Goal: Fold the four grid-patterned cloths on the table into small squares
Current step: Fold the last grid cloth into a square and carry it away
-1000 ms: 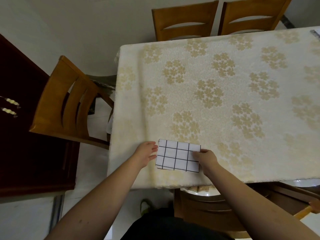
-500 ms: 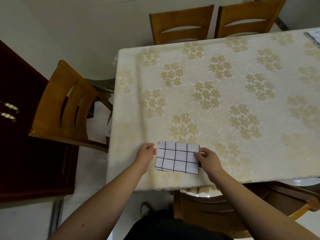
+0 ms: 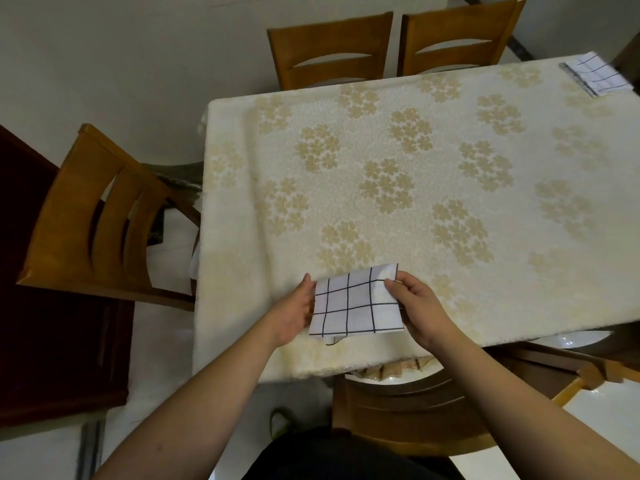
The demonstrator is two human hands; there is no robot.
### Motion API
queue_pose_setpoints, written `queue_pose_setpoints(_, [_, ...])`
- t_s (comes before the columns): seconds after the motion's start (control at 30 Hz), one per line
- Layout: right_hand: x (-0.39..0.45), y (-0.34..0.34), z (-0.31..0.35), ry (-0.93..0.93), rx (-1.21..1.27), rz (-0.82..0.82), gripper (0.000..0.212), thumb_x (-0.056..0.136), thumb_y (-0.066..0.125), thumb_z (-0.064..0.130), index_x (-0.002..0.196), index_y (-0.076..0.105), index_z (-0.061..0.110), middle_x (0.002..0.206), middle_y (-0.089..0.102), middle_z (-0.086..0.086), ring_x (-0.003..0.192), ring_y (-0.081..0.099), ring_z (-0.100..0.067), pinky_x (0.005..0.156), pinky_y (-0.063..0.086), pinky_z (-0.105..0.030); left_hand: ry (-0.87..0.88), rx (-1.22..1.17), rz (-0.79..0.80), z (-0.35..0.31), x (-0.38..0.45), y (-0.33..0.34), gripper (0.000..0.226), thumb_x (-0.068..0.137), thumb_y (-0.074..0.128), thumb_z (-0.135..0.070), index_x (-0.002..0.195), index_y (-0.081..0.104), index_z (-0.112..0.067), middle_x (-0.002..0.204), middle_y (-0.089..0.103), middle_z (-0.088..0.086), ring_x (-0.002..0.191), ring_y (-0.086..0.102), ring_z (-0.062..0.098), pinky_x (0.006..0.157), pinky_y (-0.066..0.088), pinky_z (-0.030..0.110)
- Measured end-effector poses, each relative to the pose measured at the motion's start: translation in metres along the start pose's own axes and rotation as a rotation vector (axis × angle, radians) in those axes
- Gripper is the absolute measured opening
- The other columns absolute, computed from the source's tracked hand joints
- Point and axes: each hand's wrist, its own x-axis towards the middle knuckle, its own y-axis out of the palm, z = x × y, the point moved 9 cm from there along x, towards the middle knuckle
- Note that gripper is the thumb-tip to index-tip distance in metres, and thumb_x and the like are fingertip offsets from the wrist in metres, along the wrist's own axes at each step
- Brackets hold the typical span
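A folded white cloth with a dark grid (image 3: 353, 304) is lifted a little above the table's near edge, tilted. My left hand (image 3: 294, 311) grips its left side, fingers tucked under the fabric. My right hand (image 3: 415, 306) pinches its right edge between thumb and fingers. A loose corner hangs below the fold. A second grid cloth (image 3: 597, 74), folded, lies at the table's far right corner, partly cut off by the frame edge.
The table (image 3: 398, 161) wears a cream cloth with gold flower print. Two wooden chairs (image 3: 332, 50) stand at the far side, one chair (image 3: 90, 216) at the left, another (image 3: 408, 407) right below my arms. A dark cabinet (image 3: 41, 306) is at far left.
The folded cloth lay flat on the table with my hands pressing its ends; now both hands hold it and have raised it off the surface. The view has shifted, revealing the far cloth.
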Motion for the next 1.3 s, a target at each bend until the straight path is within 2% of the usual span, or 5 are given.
queue_pose_setpoints(0.13, [-0.013, 0.001, 0.004, 0.023, 0.051, 0.044, 0.016, 0.095, 0.053, 0.013, 0.102, 0.068, 0.010, 0.099, 0.071, -0.012, 0.091, 0.065, -0.027, 0.087, 0.051, -0.044, -0.012, 0.056, 0.028, 0.004, -0.007, 0.009, 0.059, 0.087, 0.039, -0.063, 0.121, 0.061, -0.021, 0.124, 0.066, 0.004, 0.111, 0.062, 0.015, 0.093, 0.046, 0.030])
queue_pose_setpoints(0.3, [-0.033, 0.013, 0.010, 0.014, 0.168, 0.086, 0.028, 0.087, 0.057, 0.016, 0.112, 0.065, 0.007, 0.106, 0.071, -0.015, 0.094, 0.068, -0.026, 0.083, 0.057, -0.040, -0.113, -0.059, 0.130, 0.011, -0.018, 0.027, 0.066, 0.093, 0.014, -0.069, 0.112, 0.062, -0.028, 0.111, 0.071, -0.005, 0.105, 0.064, 0.015, 0.098, 0.044, 0.036])
queue_pose_setpoints(0.47, [-0.047, 0.006, 0.005, -0.022, 0.155, -0.034, 0.022, 0.092, 0.056, 0.015, 0.110, 0.064, 0.008, 0.102, 0.072, -0.013, 0.091, 0.067, -0.027, 0.080, 0.056, -0.039, -0.140, -0.151, 0.194, 0.009, -0.032, 0.023, 0.079, 0.091, 0.014, -0.073, 0.126, 0.059, -0.018, 0.124, 0.067, 0.008, 0.116, 0.062, 0.028, 0.097, 0.047, 0.045])
queue_pose_setpoints(0.77, [-0.075, -0.014, -0.016, -0.003, -0.169, -0.329, 0.006, 0.094, 0.058, 0.010, 0.092, 0.063, 0.008, 0.084, 0.069, -0.010, 0.074, 0.069, -0.024, 0.059, 0.054, -0.029, 0.022, 0.172, 0.175, -0.025, -0.047, -0.007, 0.042, 0.100, 0.041, -0.038, 0.127, 0.058, -0.012, 0.108, 0.072, 0.008, 0.086, 0.069, 0.021, 0.070, 0.056, 0.034])
queue_pose_setpoints(1.3, [-0.195, -0.072, -0.035, -0.067, 0.065, -0.625, 0.019, 0.098, 0.052, 0.021, 0.107, 0.066, 0.012, 0.097, 0.070, -0.011, 0.082, 0.067, -0.023, 0.068, 0.055, -0.031, 0.182, 0.605, 0.363, -0.029, -0.064, 0.103, 0.029, 0.095, 0.059, -0.013, 0.124, 0.058, -0.017, 0.117, 0.069, 0.003, 0.102, 0.068, 0.020, 0.083, 0.056, 0.043])
